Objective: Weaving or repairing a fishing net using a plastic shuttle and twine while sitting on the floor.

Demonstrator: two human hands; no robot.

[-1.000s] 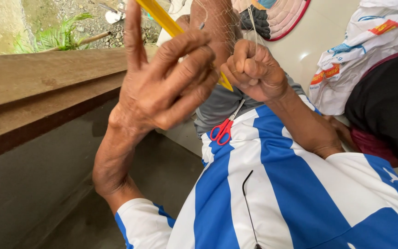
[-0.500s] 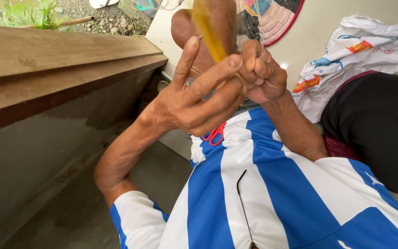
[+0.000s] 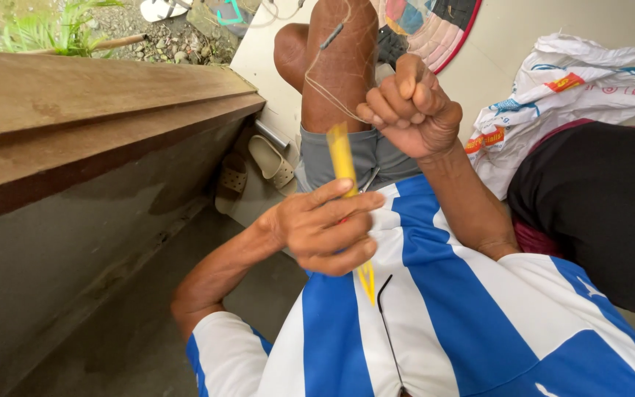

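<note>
Yellow netting needle [image 3: 342, 158] sits pinched in left hand [image 3: 325, 235] fingers; right hand [image 3: 413, 110] fingers fist around thin twine [image 3: 328, 95].

the person wears a short-sleeved shirt [image 3: 472, 323] with broad vertical blue and white stripes, its sleeves ending above the elbows. a thin black cord [image 3: 387, 323] hangs down the front of it. grey shorts [image 3: 361, 158] cover the thigh down to the bare knee. the left hand [image 3: 325, 228] and right hand [image 3: 413, 110] are bare, with no rings or watch
</note>
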